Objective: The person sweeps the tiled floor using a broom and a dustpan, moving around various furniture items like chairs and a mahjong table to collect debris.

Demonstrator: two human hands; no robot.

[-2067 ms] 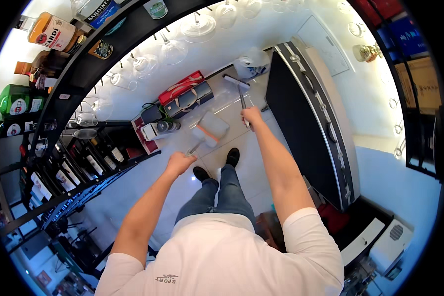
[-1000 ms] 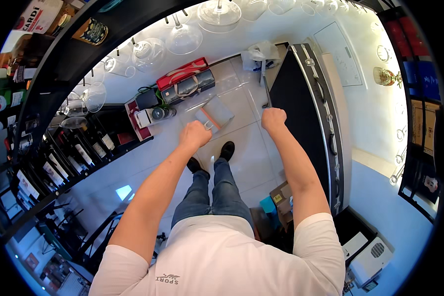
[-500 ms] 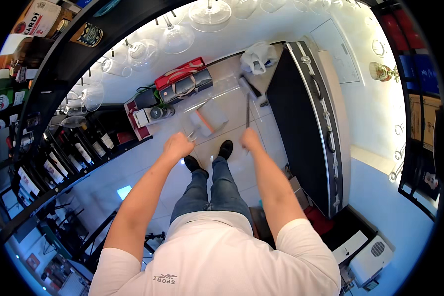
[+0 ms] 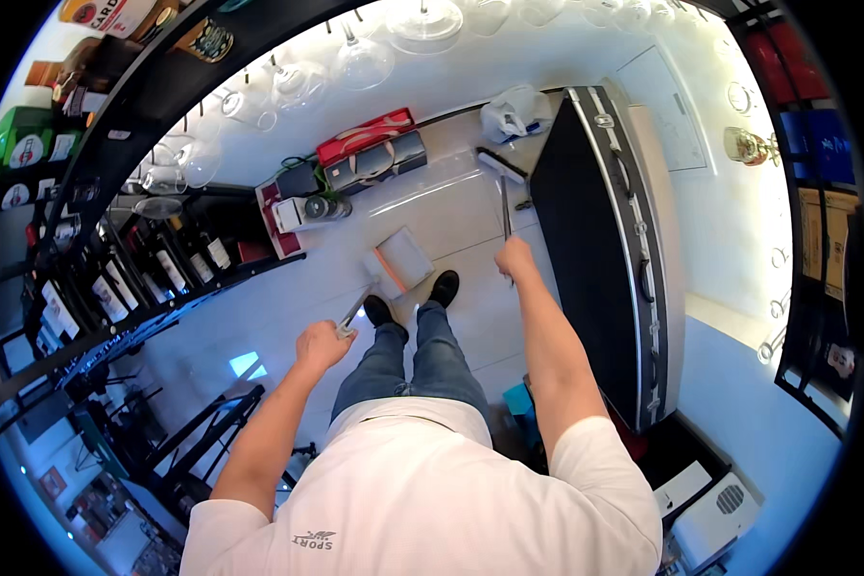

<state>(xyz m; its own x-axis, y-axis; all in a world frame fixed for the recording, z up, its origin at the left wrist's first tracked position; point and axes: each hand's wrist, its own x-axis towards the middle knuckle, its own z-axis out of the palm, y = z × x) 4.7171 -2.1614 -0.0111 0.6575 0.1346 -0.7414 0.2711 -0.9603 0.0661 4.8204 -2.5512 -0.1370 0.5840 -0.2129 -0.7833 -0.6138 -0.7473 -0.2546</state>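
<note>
I stand on a white tiled floor (image 4: 259, 326) and look down at my shoes (image 4: 444, 287). My left hand (image 4: 322, 344) grips the long handle of a grey dustpan (image 4: 400, 261), which has an orange edge and rests on the floor in front of my feet. My right hand (image 4: 516, 257) is closed on the thin handle of a broom (image 4: 502, 165), whose brush head lies further ahead near the wall. The two hands are apart, one on each side of my legs.
A tall black cabinet (image 4: 595, 240) runs along my right. Red and black cases (image 4: 370, 149) and a white bag (image 4: 514, 110) sit by the far wall. Wine bottles on racks (image 4: 115, 278) line the left. Stem glasses (image 4: 355, 58) hang overhead.
Both hands have drawn back toward my body and apart. The left hand dropped down and left with the dustpan handle. The broom head has stayed near the wall.
</note>
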